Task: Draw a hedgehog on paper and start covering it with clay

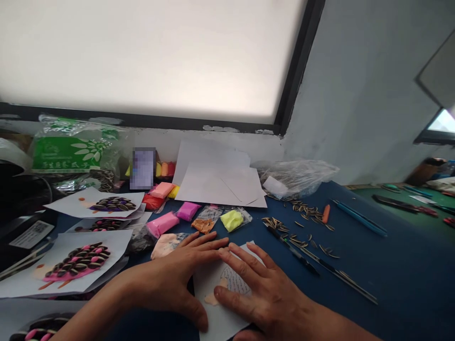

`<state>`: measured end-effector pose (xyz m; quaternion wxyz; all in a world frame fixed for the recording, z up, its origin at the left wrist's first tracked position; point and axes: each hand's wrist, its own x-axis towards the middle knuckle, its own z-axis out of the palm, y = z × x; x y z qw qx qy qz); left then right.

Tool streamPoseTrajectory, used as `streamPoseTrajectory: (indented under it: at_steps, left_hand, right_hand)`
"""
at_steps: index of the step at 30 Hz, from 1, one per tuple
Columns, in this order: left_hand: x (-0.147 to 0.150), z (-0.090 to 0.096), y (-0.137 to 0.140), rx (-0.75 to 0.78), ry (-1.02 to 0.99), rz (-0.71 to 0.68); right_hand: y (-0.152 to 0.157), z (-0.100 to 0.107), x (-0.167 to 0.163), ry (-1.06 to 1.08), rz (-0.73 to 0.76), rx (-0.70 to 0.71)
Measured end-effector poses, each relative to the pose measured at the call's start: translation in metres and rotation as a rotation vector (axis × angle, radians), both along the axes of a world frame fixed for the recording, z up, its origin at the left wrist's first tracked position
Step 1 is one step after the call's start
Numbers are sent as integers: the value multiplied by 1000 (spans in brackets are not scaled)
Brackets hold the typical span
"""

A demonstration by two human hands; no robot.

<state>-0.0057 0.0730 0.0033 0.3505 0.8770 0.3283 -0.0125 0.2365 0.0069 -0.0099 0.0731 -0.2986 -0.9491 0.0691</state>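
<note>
The bare right hand (266,293), spread and gripping nothing, touches a flat peach clay piece (211,299) on a white rectangular paper sheet (217,323), best smoothed lightly with the open, empty left hand (179,270) steadying the sheet.

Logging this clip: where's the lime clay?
In the head view, the lime clay sits centre, beyond the right hand, just right of the orange clay.
</note>
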Motion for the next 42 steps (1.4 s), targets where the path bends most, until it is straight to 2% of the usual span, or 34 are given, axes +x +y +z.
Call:
streamPoseTrajectory:
  at_steps: [12,15,19,23,26,30,32,37,42]
  left_hand:
    - [0,-1,2,-2,-17,-9]
    - [2,2,0,-26,23,13]
    - [3,5,-1,-27,51,18]
    - [2,2,-2,24,28,25]
    - [3,0,-5,95,18,26]
    - [5,-5,-6,150,29,124]
    - [4,-11,-3,181,-18,198]
    - [-5,-23,5,244,-163,270]
    - [-3,-10,2,183,-119,222]
  right_hand:
    - [-4,-2,1,-4,-46,4]
    - [-3,-11,4,54,-45,97]
    - [-3,-19,8,77,-160,191]
    - [1,-17,10,28,-346,153]
    - [6,-17,13,3,-418,90]
    - [7,-21,17,85,-416,78]
    - [6,-22,17,154,-416,91]
    - [7,-19,17,323,-407,75]
    - [9,-17,18,367,-406,12]
